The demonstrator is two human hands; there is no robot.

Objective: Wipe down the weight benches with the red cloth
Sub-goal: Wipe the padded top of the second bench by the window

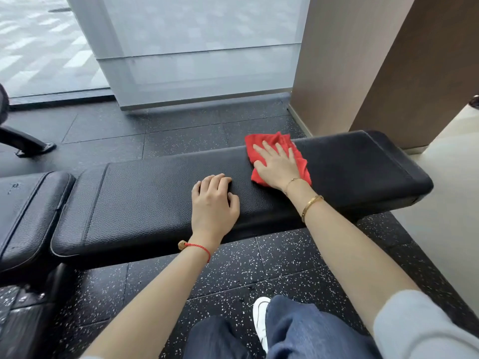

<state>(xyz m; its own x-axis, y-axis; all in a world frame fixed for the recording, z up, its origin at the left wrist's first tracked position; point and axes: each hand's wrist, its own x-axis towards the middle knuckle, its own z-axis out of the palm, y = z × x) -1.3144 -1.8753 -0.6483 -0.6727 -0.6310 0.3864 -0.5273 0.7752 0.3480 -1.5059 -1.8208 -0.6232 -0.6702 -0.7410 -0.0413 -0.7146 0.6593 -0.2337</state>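
Red cloth (274, 154) lies crumpled on the long black bench pad (145, 195), right of frame centre. Right hand (278, 165) pressed flat on it, fingers spread, palm down, not clenched. Left hand (213, 203) rests on bare pad just left of cloth, fingers curled, grasping nothing. Second pad (28, 211) at left edge. Speckled black floor (259, 263) below.

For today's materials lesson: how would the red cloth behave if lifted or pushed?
The red cloth looks floppy: it lies creased under the right hand. Probably light, being thin. Pushed, it would likely bunch up on the grained bench pad.
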